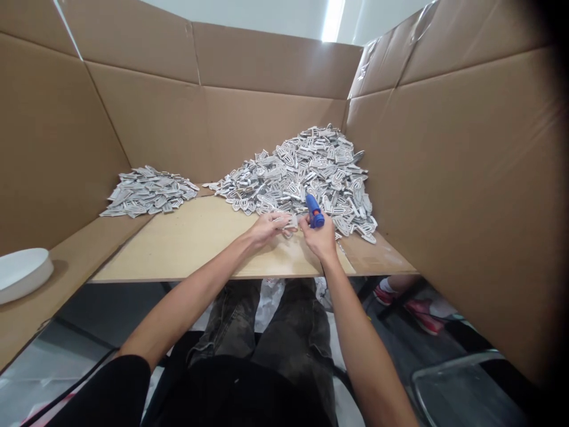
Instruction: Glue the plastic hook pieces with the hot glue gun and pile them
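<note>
My left hand is closed in a pinch on a small grey-white flat piece, held just above the wooden board. My right hand is closed round a blue-handled tool, its blue end sticking up, its tip hidden where it meets the piece. The two hands touch at the piece. Right behind them lies a big heap of like grey-white pieces, against the right cardboard wall. A smaller, flatter pile of pieces lies at the back left.
Tall cardboard walls close in the board on the left, back and right. A white round bowl sits on the left ledge. Below the board's front edge are my legs in dark trousers and, at the right, another person's red-and-white shoes.
</note>
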A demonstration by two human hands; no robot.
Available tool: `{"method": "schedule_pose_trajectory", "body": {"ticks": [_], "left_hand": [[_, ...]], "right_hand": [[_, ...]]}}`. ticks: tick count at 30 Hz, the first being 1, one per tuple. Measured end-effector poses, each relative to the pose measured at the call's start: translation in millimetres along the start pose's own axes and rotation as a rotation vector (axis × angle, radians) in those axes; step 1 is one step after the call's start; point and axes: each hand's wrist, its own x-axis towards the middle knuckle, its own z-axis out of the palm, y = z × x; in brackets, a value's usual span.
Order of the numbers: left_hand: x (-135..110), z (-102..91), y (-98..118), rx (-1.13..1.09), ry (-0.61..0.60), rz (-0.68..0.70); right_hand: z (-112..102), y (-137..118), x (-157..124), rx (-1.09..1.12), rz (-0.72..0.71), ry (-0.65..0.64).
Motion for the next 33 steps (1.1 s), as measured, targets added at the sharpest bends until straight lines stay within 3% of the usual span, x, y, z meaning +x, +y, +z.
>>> {"method": "schedule_pose_trajectory", "body": {"ticks": [3, 6, 8, 12, 14, 16, 19, 21, 25, 28, 33], "left_hand": [[-2.6, 2.4, -0.3, -0.009, -0.063, -0.009], [-3.4, 3.5, -0.7, 0.03, 0.025, -0.053], [-2.5, 2.9, -1.4, 0.084, 0.1, -0.064], [-0.4, 1.6, -3.9, 0.167, 0.168, -0.021], [-0.4, 2.2, -4.1, 0.167, 0.17, -0.011], [-0.9, 3.5, -3.1, 0.116, 0.155, -0.008], [-1.7, 5.1, -1.1, 0.019, 0.121, -0.014], [-2.0, 4.9, -0.9, -0.031, 0.103, -0.01], [-2.7, 1.9, -2.9, -0.025, 0.045, 0.005], [-3.7, 1.2, -3.6, 0.025, -0.012, 0.024], [-6.1, 5.0, -0.1, 0.006, -0.037, 0.067]], "right_hand": [[-5.9, 2.9, -0.7, -0.247, -0.062, 0.074], [-8.4, 6.2, 0.1, -0.285, -0.055, 0.12], [-6.2, 6.4, 1.0, -0.155, -0.01, 0.113], [3.2, 2.0, 1.8, 0.343, 0.048, -0.097], [5.1, -0.5, 1.2, 0.438, 0.05, -0.158], [3.2, -1.9, 0.1, 0.293, 0.026, -0.104], [-2.3, -0.5, -1.8, -0.118, -0.024, 0.071], [-3.6, 2.0, -2.5, -0.237, -0.064, 0.15], [1.7, 6.8, -0.2, 0.032, -0.114, 0.213], [5.9, 8.1, 2.4, 0.286, -0.083, 0.124], [9.7, 5.7, -0.4, 0.335, -0.059, 0.063]]}}
